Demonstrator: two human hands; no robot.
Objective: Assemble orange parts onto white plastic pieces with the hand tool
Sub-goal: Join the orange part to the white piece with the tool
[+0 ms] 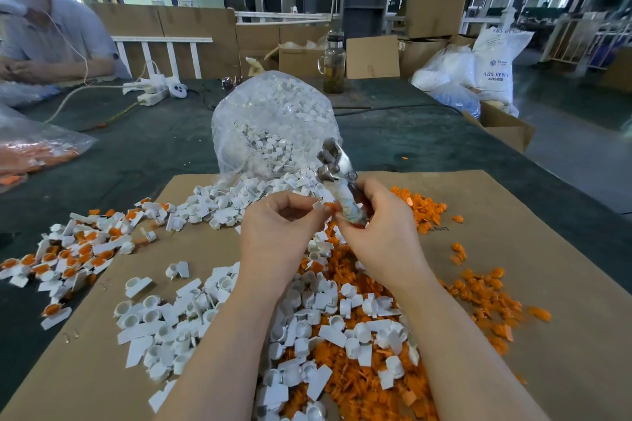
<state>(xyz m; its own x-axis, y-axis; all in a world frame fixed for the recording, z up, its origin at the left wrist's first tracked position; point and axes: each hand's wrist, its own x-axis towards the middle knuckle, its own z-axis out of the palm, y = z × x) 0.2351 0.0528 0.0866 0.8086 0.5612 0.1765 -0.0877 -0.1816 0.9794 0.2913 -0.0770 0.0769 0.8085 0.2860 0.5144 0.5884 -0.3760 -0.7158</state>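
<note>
My right hand [379, 225] grips the taped handle of a metal hand tool [333, 164], whose jaws point up and away. My left hand [277, 229] pinches a small white plastic piece [317, 205] with an orange part [329, 206] at its fingertips, right beside the tool handle. Both hands hover above a cardboard sheet [513, 249]. Loose white pieces [191, 318] and loose orange parts [478, 287] lie heaped under my forearms. A pile of white pieces with orange parts fitted [71, 256] lies at the left.
A clear bag of white pieces [277, 123] lies open behind my hands. A bag of orange parts [30, 154] sits at the far left. Another person [51, 34] sits at the table's far left corner. A glass jar [333, 68], a power strip [154, 92] and cardboard boxes stand beyond.
</note>
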